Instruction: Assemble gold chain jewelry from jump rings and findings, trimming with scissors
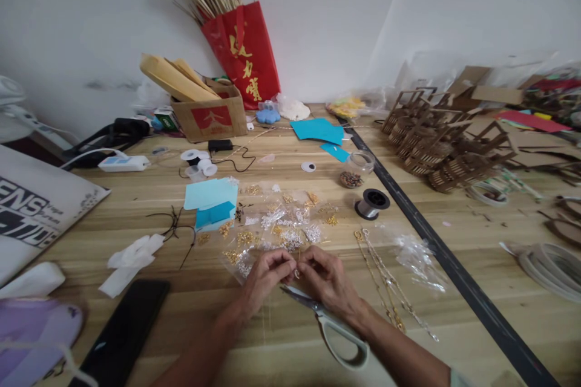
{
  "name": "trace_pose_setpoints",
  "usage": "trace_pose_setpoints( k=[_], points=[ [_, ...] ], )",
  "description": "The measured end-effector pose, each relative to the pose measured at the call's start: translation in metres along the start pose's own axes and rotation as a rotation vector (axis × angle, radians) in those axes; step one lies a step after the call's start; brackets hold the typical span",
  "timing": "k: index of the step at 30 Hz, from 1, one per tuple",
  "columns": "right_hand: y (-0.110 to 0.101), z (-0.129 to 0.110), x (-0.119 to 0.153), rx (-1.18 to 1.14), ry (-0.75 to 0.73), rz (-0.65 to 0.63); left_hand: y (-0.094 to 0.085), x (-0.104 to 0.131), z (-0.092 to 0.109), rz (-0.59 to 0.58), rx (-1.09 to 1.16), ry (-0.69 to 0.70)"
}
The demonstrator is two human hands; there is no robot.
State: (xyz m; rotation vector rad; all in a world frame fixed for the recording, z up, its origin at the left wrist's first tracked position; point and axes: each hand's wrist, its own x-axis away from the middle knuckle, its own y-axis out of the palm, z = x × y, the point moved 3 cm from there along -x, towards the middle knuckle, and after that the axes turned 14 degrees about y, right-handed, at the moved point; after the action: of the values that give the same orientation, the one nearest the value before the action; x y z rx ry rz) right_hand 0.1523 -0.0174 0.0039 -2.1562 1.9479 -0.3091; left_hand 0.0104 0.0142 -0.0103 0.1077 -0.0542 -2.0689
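My left hand [267, 277] and my right hand [325, 278] meet low in the middle of the view, their fingertips pinched close together. A tiny pale piece shows between them, too small to name. Scissors [338, 332] with pale green handles lie under and beside my right hand. Just beyond my fingers, small gold and silver jewellery findings [290, 233] are heaped on clear plastic bags. To the right of my right hand lie gold and silver chains [385, 272]. A spool of fine thread or wire [373, 203] stands further back.
A glass jar of beads [351, 176] stands behind the spool. Blue paper sheets [211, 199], white strips [131, 260] and a black phone [124, 332] lie to the left. Brown slatted models [436, 145] crowd the back right; a cardboard box [209, 115] and red bag [245, 54] stand behind.
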Motion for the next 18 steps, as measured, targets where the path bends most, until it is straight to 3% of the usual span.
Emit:
trace_pose_setpoints(
  k=[10, 18],
  points=[
    [0.001, 0.009, -0.005, -0.273, 0.216, -0.17, -0.002, 0.0, -0.003, -0.07, 0.084, -0.031],
    [0.0, 0.012, -0.004, -0.218, 0.182, -0.143, -0.001, -0.001, -0.002, -0.09, 0.094, -0.078]
  ],
)
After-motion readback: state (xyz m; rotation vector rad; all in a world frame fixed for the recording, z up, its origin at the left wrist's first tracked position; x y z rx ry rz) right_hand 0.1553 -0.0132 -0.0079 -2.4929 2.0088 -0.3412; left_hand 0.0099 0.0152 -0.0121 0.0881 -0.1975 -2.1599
